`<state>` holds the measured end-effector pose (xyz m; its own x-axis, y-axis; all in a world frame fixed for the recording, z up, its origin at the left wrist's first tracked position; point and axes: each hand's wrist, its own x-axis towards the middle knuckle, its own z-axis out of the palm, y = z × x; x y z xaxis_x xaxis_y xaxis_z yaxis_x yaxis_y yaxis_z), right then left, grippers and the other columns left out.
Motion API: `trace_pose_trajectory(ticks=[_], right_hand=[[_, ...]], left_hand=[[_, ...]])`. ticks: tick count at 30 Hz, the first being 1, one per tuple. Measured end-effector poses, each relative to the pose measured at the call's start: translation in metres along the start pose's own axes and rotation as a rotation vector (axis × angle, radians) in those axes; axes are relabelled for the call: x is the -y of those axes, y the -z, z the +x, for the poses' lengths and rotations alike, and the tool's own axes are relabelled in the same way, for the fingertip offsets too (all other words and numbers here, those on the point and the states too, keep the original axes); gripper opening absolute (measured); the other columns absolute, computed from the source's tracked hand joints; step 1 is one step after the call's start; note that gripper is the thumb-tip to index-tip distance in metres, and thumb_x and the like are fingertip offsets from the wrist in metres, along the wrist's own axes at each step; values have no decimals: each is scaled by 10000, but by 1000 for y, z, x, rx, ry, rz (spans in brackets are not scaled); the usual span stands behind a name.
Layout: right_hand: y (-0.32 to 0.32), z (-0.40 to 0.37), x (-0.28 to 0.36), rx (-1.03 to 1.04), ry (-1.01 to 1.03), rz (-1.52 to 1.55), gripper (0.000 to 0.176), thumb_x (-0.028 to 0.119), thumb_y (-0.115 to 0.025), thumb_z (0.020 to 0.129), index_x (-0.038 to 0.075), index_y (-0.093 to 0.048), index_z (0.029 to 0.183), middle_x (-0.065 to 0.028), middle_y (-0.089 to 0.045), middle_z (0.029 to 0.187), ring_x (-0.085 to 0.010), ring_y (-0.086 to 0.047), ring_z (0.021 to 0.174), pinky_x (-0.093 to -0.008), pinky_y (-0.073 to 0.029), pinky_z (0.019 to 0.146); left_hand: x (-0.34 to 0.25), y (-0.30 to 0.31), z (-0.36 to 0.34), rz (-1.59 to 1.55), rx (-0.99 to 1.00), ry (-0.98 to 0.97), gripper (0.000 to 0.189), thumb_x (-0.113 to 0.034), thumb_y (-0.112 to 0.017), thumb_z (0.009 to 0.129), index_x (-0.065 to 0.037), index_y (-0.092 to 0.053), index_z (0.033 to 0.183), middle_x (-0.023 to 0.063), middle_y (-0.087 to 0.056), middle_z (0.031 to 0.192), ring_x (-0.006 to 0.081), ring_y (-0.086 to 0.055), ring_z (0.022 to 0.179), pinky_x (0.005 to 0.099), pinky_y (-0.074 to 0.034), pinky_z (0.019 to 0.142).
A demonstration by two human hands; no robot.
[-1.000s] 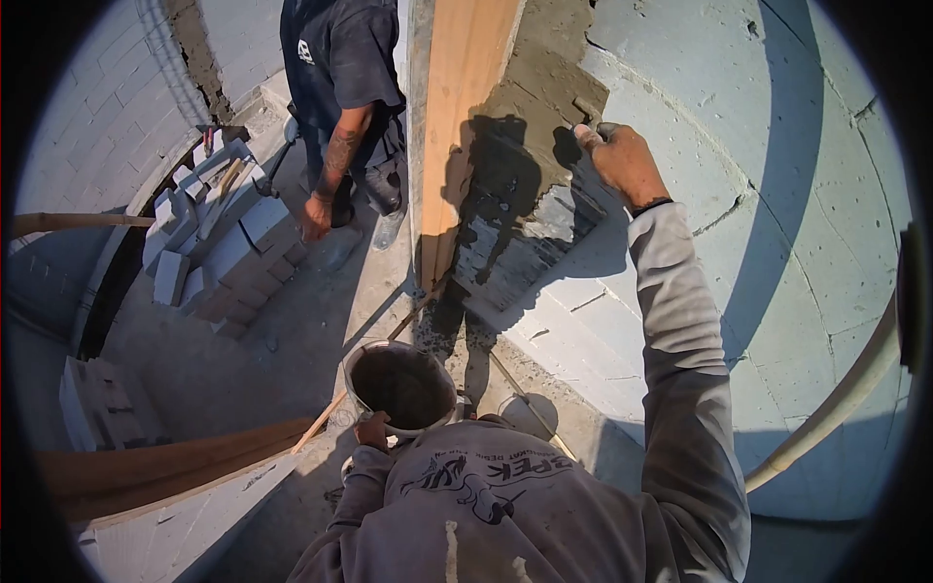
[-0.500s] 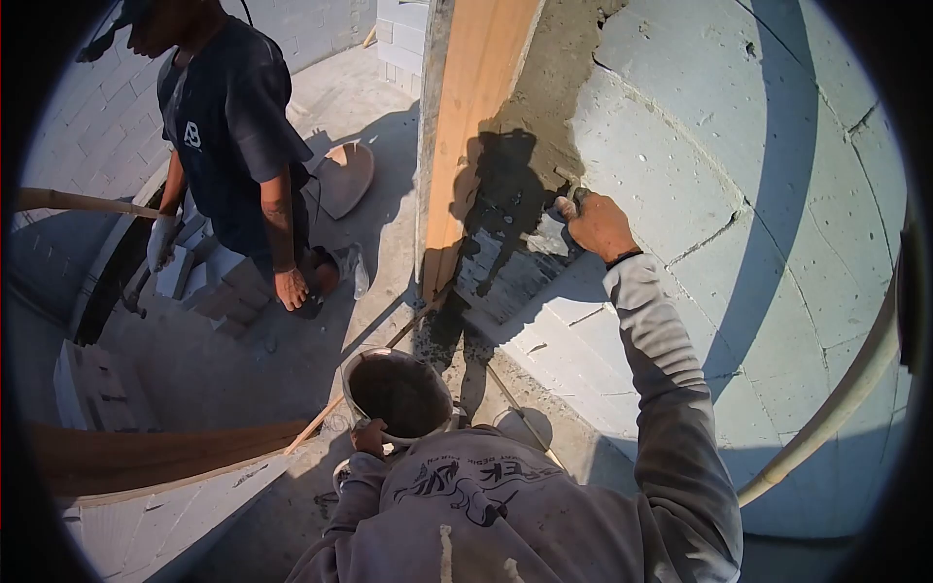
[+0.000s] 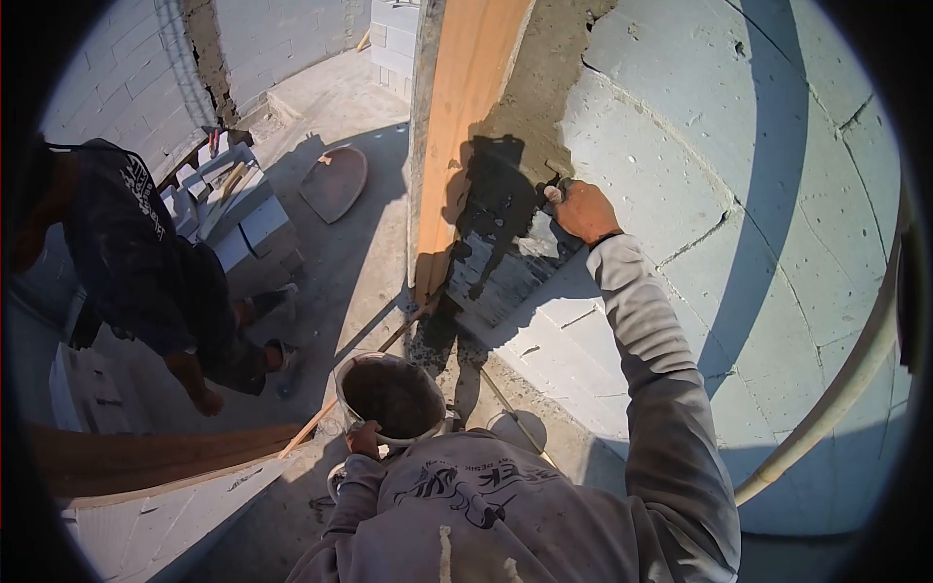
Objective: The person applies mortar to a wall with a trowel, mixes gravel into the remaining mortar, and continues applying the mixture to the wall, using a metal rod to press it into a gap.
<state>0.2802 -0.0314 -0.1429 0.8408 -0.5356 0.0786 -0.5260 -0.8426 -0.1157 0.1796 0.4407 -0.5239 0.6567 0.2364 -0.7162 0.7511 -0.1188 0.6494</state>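
Observation:
My left hand (image 3: 363, 439) grips the near-left rim of a bucket (image 3: 442, 412), which has grey mortar (image 3: 392, 396) inside. My right hand (image 3: 587, 213) is closed around the handle of a trowel (image 3: 538, 236), its blade flat against or very close to the wall, with the contact itself hard to see. Wet grey mortar (image 3: 535, 102) coats a strip of the wall between the wooden frame (image 3: 473, 92) and the pale blocks (image 3: 671, 165). My head's shadow falls over the trowel and part of that strip.
Another person (image 3: 136, 253) stands at the left, bent forward. Behind them lie stacked blocks (image 3: 267, 228) and a shallow pan (image 3: 335, 183) on the floor. A curved pole (image 3: 826, 418) rises at the right, and thin sticks (image 3: 515, 408) lie near the bucket.
My right hand and the trowel have shifted slightly up and left. My left hand stays on the bucket. The other person has moved left and nearer, uncovering the stacked blocks.

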Motion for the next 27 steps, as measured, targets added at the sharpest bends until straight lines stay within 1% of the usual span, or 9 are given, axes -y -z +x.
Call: trace_pose_trajectory(ticks=[4, 6, 9, 12, 16, 21, 22, 24, 27], right_hand=[[6, -7, 1, -139, -10, 131, 492, 459, -514, 897, -16, -642, 916, -287, -630, 862, -446, -597, 896, -477, -473, 770], [24, 2, -8, -143, 15, 209, 492, 452, -523, 896, -27, -637, 888, -280, -634, 836, -441, -606, 866, -451, -469, 762], [58, -3, 1, -182, 8, 181, 486, 441, -521, 901, -33, -626, 872, -281, -627, 806, -442, -604, 831, -446, -462, 743], [73, -12, 8, -397, 21, 264, 496, 449, -513, 906, -36, -615, 872, -285, -618, 799, -443, -596, 808, -446, -455, 732], [53, -24, 3, -215, 119, 144, 525, 482, -492, 910, -29, -609, 901, -286, -612, 821, -444, -592, 830, -457, -452, 733], [6, -5, 0, -39, 49, -56, 512, 468, -463, 914, -19, -619, 925, -256, -638, 892, -443, -596, 902, -496, -477, 765], [0, 1, -7, -46, 78, -62, 508, 466, -465, 913, -18, -622, 922, -258, -637, 893, -446, -595, 902, -495, -477, 766], [-3, 7, -15, -32, 121, 6, 500, 459, -472, 915, -16, -630, 918, -273, -630, 915, -462, -583, 916, -491, -472, 771], [-4, 25, -32, -178, 117, 94, 532, 470, -506, 909, -29, -635, 1039, -279, -636, 936, -456, -591, 936, -463, -469, 787]], left_hand=[[23, 5, 19, -7, 12, -17, 260, -176, -687, 567, 35, -540, 597, 128, -571, 584, 231, -550, 488, 376, -469, 499], [13, 7, 9, -101, 84, 76, 271, -177, -694, 563, 39, -531, 568, 129, -574, 575, 230, -554, 490, 375, -471, 499], [-4, 10, -9, -31, 66, -1, 265, -182, -698, 561, 43, -558, 567, 134, -587, 579, 232, -560, 496, 370, -487, 517], [0, 9, -5, 25, 21, -29, 268, -192, -701, 562, 47, -581, 582, 138, -594, 589, 238, -572, 517, 375, -497, 540], [-7, 12, -13, 63, -12, -41, 290, -217, -702, 571, 52, -595, 597, 153, -606, 616, 248, -590, 563, 390, -502, 566], [36, 13, 28, 94, 11, -103, 306, -240, -699, 575, 45, -625, 661, 169, -627, 655, 253, -600, 587, 378, -502, 595], [41, 19, 33, 106, 54, -140, 311, -244, -696, 577, 41, -634, 684, 171, -635, 670, 255, -602, 594, 374, -503, 607], [26, 15, 16, 104, -54, -63, 232, -195, -696, 604, 17, -603, 606, 112, -556, 572, 200, -541, 483, 332, -464, 469], [10, 15, -3, 200, -94, -13, 246, -214, -706, 597, 13, -611, 604, 120, -579, 569, 227, -568, 526, 384, -486, 523]])
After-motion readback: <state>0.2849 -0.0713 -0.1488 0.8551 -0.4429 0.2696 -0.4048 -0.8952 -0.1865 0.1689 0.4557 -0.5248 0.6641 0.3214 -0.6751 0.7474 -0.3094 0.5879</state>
